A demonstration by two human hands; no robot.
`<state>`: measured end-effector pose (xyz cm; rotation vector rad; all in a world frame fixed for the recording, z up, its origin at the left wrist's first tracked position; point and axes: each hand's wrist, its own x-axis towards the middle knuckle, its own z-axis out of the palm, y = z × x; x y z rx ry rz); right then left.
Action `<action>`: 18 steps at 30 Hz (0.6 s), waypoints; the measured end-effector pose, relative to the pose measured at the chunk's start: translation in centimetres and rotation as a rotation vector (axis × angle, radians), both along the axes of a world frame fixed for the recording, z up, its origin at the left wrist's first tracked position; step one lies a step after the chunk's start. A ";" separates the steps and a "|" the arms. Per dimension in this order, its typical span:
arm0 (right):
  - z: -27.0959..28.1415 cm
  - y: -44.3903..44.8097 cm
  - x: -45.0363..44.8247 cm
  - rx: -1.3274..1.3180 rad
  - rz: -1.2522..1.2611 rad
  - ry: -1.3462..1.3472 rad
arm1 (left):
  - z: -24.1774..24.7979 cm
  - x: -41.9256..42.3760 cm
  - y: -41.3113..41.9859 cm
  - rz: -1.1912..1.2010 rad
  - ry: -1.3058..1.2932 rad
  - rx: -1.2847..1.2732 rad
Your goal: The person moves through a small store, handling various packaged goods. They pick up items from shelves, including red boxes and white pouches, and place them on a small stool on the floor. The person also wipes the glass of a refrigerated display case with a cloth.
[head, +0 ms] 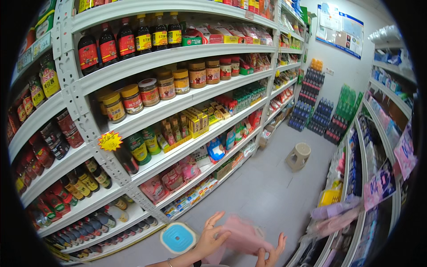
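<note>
A pink cloth [243, 233], somewhat blurred, is stretched between both hands low in the view. My left hand [211, 238], with a ring on one finger, pinches its left side between thumb and fingers. At the lower right edge of the cloth, my right hand [273, 252] grips with the thumb and a finger, its other fingers raised. More pink fabric hangs below the left hand. Beside my left forearm stands a low stool with a blue top [177, 237] and a white rim.
White metal shelving [186, 115] on the left carries sauce bottles, jars [133, 98] and packets. A beige plastic stool [298, 156] stands in the aisle. Stacked drink packs [305, 100] line the far wall. Packaged goods [337, 213] jut from the right shelves.
</note>
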<state>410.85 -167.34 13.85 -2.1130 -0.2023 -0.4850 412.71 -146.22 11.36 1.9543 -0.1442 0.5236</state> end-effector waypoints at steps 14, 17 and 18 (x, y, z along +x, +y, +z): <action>2.5 5.7 24.6 0.732 0.096 0.494 | 1.2 25.2 5.0 -0.360 0.296 -0.399; 2.7 7.9 28.5 0.799 0.072 0.520 | 2.4 29.1 6.8 -0.488 0.318 -0.300; 2.7 8.4 29.8 0.810 0.078 0.529 | 2.7 29.9 7.2 -0.500 0.369 -0.208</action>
